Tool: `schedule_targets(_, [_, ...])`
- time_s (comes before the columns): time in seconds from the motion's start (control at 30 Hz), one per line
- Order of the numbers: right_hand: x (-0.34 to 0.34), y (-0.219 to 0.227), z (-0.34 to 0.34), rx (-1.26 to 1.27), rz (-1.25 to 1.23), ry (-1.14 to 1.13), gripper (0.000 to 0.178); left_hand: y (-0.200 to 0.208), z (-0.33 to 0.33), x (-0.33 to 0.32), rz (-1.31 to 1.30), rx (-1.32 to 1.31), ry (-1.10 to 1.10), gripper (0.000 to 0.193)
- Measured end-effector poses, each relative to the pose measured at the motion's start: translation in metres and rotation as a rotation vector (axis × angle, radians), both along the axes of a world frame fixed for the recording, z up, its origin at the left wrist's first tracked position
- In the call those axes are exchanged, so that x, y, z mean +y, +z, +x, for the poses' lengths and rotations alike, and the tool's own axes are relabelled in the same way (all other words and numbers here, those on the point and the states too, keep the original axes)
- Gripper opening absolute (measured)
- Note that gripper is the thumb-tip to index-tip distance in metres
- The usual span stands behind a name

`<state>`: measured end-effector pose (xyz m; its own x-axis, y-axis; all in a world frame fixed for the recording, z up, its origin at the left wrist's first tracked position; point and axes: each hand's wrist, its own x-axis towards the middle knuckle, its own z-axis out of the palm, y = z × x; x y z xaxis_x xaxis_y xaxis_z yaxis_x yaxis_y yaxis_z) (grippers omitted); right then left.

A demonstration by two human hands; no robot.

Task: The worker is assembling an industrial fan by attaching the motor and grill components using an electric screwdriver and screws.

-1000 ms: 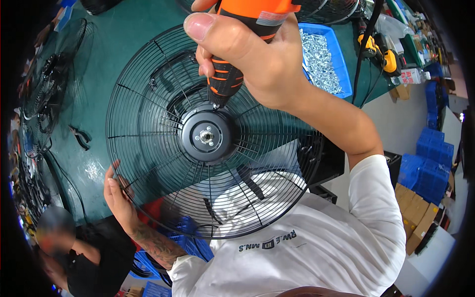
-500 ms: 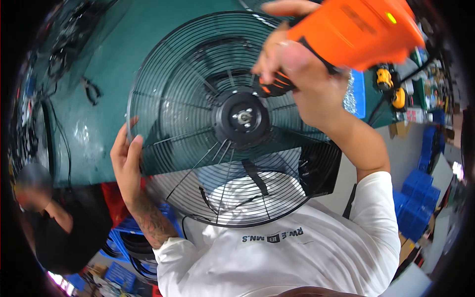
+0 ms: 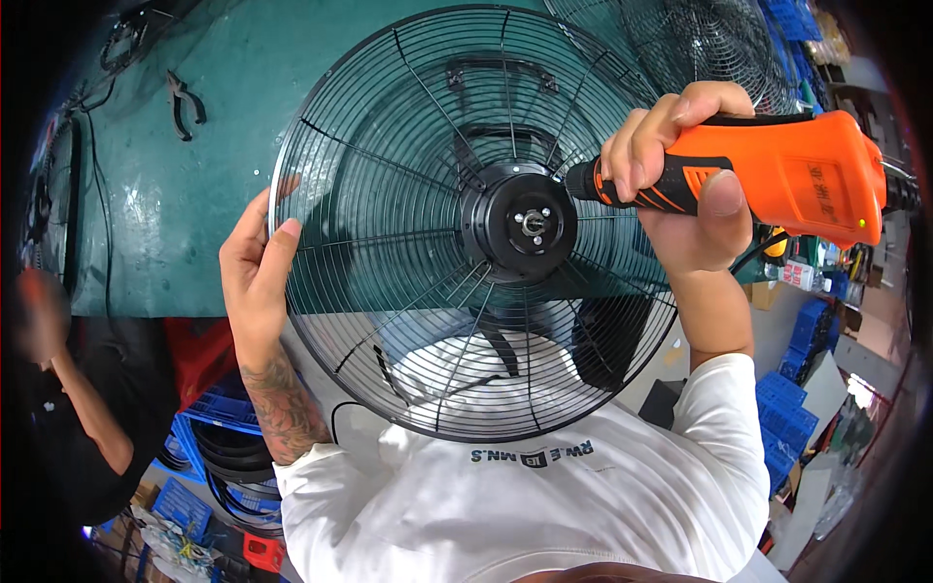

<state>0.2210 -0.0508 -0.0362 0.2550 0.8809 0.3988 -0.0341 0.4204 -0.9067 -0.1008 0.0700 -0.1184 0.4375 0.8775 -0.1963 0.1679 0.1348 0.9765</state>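
A round black wire fan guard [image 3: 335, 374] leans toward me over the edge of the green table, with a black motor [image 3: 522, 228] at its centre. My left hand [image 3: 258, 267] pinches the guard's left rim, thumb on the near side and fingertips partly behind the wires. In my right hand [image 3: 695, 199] is an orange and black electric screwdriver [image 3: 792, 175], held sideways. Its black nose points left and meets the upper right edge of the motor. The bit's tip is hidden there. Bright screws and a central shaft show on the motor face.
Pliers [image 3: 182, 104] lie on the green table [image 3: 228, 117] at the left. More wire guards [image 3: 709, 44] are piled at the far right. Blue crates [image 3: 782, 413] stand on the floor at the right. Another person [image 3: 102, 418] sits at the left.
The screwdriver has swung down and right, from slanting over the guard to lying nearly level. In the picture the guard and motor have shifted right. My left hand keeps its hold on the rim.
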Motion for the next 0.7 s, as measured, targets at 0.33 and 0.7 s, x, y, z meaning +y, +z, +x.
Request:
schedule_targets(0.33, [-0.001, 0.0, 0.009, -0.134, -0.06, 0.142, 0.059, -0.001, 0.001, -0.002, -0.03, -0.023, 0.038, 0.037])
schedule_targets(0.7, [-0.018, 0.07, 0.053, -0.027, 0.154, 0.286, 0.059, 0.04, -0.014, 0.01, -0.267, -0.503, 0.469, 0.05])
